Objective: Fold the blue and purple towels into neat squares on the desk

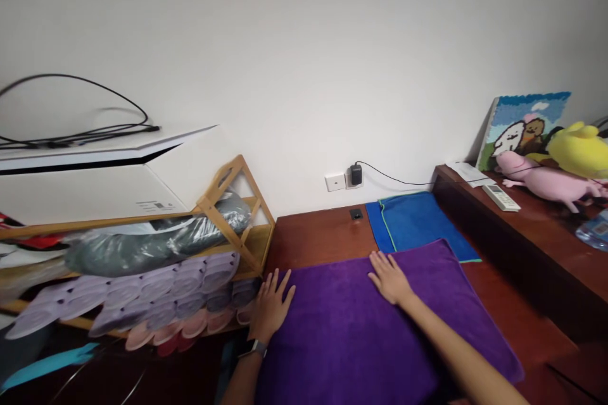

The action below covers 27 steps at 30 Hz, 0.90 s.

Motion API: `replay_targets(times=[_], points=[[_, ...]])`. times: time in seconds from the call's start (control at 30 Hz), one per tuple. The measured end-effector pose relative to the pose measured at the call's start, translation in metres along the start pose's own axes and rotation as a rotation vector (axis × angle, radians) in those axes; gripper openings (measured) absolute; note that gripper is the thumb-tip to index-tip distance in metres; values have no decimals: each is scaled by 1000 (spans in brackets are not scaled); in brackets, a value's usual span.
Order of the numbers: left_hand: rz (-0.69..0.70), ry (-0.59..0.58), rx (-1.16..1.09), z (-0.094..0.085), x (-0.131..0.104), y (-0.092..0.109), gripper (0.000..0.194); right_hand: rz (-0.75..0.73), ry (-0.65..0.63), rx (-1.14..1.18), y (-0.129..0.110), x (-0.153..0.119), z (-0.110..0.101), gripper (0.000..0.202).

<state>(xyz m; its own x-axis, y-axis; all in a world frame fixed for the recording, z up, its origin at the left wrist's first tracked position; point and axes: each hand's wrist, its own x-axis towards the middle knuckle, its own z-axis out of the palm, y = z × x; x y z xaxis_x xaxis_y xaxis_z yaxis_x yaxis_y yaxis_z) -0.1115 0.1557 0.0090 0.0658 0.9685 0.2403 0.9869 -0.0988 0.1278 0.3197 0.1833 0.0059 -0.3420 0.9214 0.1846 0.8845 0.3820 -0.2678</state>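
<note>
A purple towel (351, 335) is spread over the reddish-brown wooden desk (313, 237). My left hand (272, 307), with a watch (253, 347) on the wrist, rests at the towel's left edge, fingers stretched out. Flat on the towel's far edge, near its middle, lies my right hand (390, 278), its fingers extended. Behind the towel and partly under its far right corner is a blue cloth (422, 221) with green edging. Neither hand grips anything.
At left stands a wooden rack (240, 247) of lilac and pink slippers (156, 291), topped by a white box (85, 193). On the raised right ledge are a remote (501, 197), a pink plush toy (541, 178) and a picture (522, 126). A plugged-in adapter (356, 174) trails a cable rightward.
</note>
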Motion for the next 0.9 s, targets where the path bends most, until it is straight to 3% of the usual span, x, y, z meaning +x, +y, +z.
replay_targets(times=[0.1,0.17,0.23,0.33,0.47,0.67,0.77,0.83,0.9], points=[[1,1,-13,1,1,1,59,192,31,-96,90,-29,-25,63],[-4,-4,-10,1,2,1,59,333,27,-130,136,-45,-38,66],[-4,-10,1,0,3,1,60,409,14,-134,162,-54,-44,69],[6,-30,17,-3,5,-3,60,417,4,-117,169,-58,-46,73],[34,-59,35,-4,7,-8,61,429,4,-109,160,-57,-48,72],[38,1,27,-3,2,-3,59,484,-25,-141,149,-45,-62,70],[39,24,6,-3,2,0,57,407,74,-149,96,-19,-59,66],[36,33,21,-3,2,1,57,230,95,-96,36,3,-45,65],[38,34,49,-4,1,1,56,33,25,-11,-31,20,-24,65]])
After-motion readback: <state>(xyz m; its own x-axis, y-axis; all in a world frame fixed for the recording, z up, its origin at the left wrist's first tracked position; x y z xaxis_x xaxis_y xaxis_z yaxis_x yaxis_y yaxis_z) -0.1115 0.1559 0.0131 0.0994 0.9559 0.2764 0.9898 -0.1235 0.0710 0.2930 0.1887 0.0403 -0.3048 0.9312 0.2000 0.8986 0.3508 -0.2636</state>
